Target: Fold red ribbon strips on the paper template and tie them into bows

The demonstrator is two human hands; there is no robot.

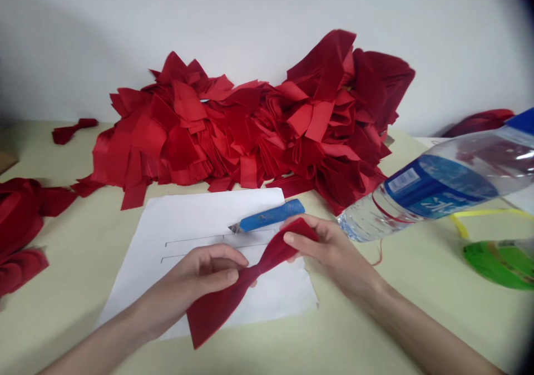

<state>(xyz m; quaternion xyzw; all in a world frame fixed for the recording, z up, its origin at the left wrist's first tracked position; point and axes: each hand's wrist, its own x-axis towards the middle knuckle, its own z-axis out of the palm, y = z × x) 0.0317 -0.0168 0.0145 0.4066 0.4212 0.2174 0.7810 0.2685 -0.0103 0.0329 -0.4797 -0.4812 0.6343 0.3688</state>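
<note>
Head view: we have a red bow-shaped strip [244, 289] held between both hands above a white sheet of paper [142, 275], slanting from lower left to upper right, with its waist gathered narrow. Our left hand [202, 272] pinches it just beside that waist, thumb on top and fingers curled behind, while the wider lower end hangs out past the thumb. Our right hand [327, 247] grips the upper end, its thumb flat on the red face and its fingers partly hidden behind. Near the right fingers, a blue tool [273, 215] with a dark pointed tip lies on the sheet, which carries thin drawn lines. Behind the paper we see a large heap of red strips [237, 136] against the wall [233, 19]. More red pieces [19, 213] lie at the far left. Right of our right hand, a clear bottle [442, 188] with a blue label appears tilted; we cannot tell whether it stands. A green object [496, 264] sits near it on the pale table [362, 336].
</note>
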